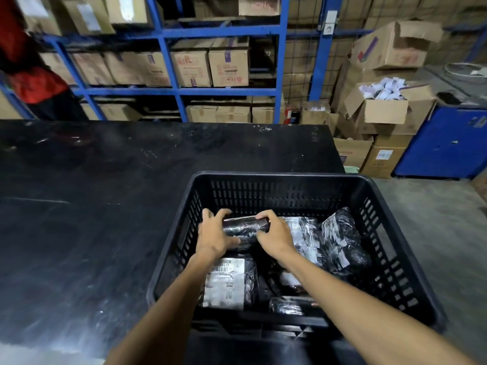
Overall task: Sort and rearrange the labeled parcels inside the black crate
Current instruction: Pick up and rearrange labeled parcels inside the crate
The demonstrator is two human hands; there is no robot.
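Observation:
A black slotted crate (276,177) stands at the right end of a black table. Both my hands are inside it, gripping one black plastic-wrapped parcel (243,227) near the far left wall: my left hand (213,235) holds its left end, my right hand (274,233) its right end. Below my hands lies a flat parcel with a white shipping label (226,283), face up. Further labeled black parcels (340,241) lean along the right side. Another small parcel (287,305) lies at the near wall, partly hidden by my right forearm.
The black table (92,206) stretches left and away from the crate. Blue shelving (168,61) with cardboard boxes stands behind it. Open cartons (382,111) and a blue cabinet (448,146) stand at the right. A person in red (31,83) is at the far left.

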